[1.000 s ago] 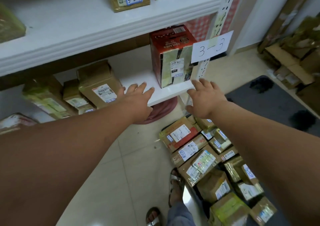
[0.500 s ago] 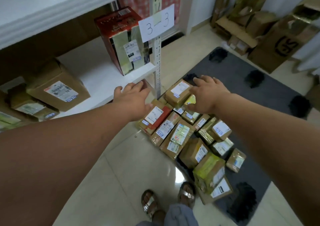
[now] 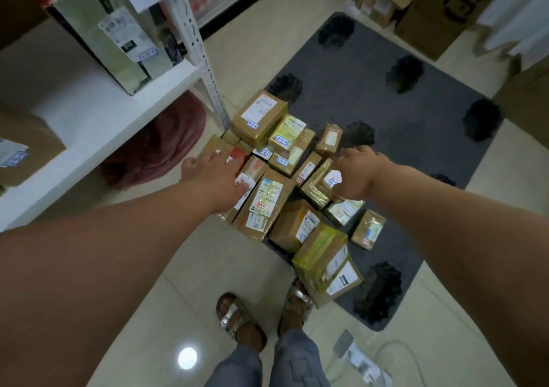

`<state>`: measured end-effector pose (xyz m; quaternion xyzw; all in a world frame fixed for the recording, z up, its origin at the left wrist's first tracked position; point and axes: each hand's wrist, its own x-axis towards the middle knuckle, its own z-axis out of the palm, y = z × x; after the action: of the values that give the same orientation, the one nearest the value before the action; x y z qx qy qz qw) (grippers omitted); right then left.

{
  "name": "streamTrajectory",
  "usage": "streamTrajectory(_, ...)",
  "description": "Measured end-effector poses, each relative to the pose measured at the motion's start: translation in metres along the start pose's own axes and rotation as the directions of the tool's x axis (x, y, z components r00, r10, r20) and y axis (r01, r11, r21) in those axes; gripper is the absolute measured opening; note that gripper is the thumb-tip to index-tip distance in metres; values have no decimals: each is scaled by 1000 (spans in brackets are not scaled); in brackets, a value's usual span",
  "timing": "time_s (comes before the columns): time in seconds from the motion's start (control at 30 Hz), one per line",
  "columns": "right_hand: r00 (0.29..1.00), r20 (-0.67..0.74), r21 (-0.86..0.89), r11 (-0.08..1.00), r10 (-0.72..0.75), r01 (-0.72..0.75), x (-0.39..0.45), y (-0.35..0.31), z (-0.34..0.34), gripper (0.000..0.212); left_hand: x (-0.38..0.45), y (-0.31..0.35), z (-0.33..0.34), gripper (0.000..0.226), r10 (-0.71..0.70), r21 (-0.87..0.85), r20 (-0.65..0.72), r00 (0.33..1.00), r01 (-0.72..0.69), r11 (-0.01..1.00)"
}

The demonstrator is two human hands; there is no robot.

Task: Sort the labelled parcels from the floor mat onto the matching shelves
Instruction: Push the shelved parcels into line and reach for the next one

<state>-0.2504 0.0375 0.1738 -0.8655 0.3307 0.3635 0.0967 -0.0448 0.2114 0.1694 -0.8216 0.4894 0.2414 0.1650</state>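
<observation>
- While both arms reach down, the parcels (image 3: 294,178) lie heaped at the near edge of the mat (image 3: 416,137), under and between the hands.
- Left hand (image 3: 215,175) hovers over the pile's left side, fingers relaxed, gripping nothing.
- Right hand (image 3: 358,172) hangs above the taped parcel (image 3: 318,186), fingers loosely bent, nothing held.
- Red box (image 3: 110,30) stands on the shelf (image 3: 98,125), well apart.
</observation>
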Motion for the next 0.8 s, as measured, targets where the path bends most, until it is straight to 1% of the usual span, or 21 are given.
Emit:
streamTrajectory(0.17,1000,21,22,1000,-16,15,26,18,13,55,26,18,9,60,-34,-19,19,999,35,999)
streamTrajectory(0.33,997,55,52,997,-54,51,55,20,36,55,51,30,37,62,-53,-65,74,996,58,996)
streamTrajectory(0.5,989,128,81,995,-75,65,85,5,67,45,73,25,79,63,-34,-21,162,986,38,999)
streamTrajectory(0.6,982,179,131,991,-63,39,109,-8,90,45,97,18,105,64,-33,2,225,974,33,999)
streamTrajectory(0.73,969,227,216,975,-101,51,142,-31,124,46,118,9,137,60,-20,-16,288,957,26,1000)
streamTrajectory(0.8,958,267,256,966,-104,34,157,-46,144,46,132,5,155,58,-24,-6,338,941,28,1000)
